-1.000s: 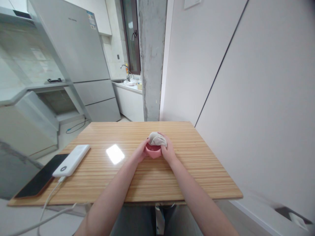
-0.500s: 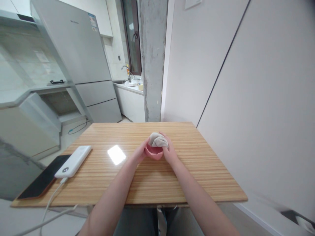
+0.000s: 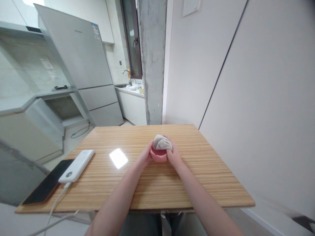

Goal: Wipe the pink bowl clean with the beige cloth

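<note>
Wood-grain table [image 3: 216, 170] fills the foreground, with a silver refrigerator [image 3: 76, 55] and a concrete pillar [image 3: 154, 65] behind it. The person's left hand [image 3: 145, 158] is curled around the left side of a small pink bowl [image 3: 159, 158], thumb up by the rim; its other fingers are mostly hidden. The right hand [image 3: 175, 155] pinches a bunched grey cloth [image 3: 161, 143], thumb on the near side and fingers behind. Whether those fingers also press on the bowl cannot be told. The cloth covers the far part of the bowl's opening, and bare pink interior shows at the near side. Both bowl and cloth sit between the two hands. Well apart, at the table's left, a white power bank [image 3: 77, 165] overlaps a flat black device [image 3: 46, 186].
</note>
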A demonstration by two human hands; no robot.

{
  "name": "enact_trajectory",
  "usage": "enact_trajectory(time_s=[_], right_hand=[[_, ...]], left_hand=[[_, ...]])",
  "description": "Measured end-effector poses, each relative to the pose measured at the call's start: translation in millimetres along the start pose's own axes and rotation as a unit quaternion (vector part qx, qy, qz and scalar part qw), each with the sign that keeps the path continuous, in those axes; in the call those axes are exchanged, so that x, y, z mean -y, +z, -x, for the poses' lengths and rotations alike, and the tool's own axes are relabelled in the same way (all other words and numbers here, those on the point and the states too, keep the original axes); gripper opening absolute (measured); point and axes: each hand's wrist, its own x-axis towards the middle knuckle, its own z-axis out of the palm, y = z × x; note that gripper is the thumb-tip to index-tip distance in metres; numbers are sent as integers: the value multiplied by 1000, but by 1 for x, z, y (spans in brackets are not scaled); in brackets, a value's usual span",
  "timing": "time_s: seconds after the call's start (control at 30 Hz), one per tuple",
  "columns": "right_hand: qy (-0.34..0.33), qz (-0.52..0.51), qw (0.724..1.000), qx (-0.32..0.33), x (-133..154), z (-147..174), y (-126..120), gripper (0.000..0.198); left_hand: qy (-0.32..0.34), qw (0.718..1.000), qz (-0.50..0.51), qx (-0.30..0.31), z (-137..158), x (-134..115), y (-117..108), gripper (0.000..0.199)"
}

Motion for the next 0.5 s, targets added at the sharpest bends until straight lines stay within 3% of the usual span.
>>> enact_trajectory(time_s=[0.07,0.2,0.27,0.33,0.4,0.5], right_hand=[[3,-2,1000,27,-1,0,3,42],[-3,18,998,60,11,3,16,36],[-3,34,998,47,15,4,19,35],[1,54,999,4,13,5,16,34],[5,67,997,-36,7,5,10,34],[6,61,998,-28,2,4,3,38]], left_hand=[[2,999,-9,-42,-2,0,-2,40],[147,986,38,-62,-6,-3,-3,37],[188,980,30,-61,-5,-3,-2,42],[157,987,1,-43,-3,-2,-2,49],[68,997,-24,-4,-1,0,-2,49],[-20,998,-52,1,0,1,-3,48]])
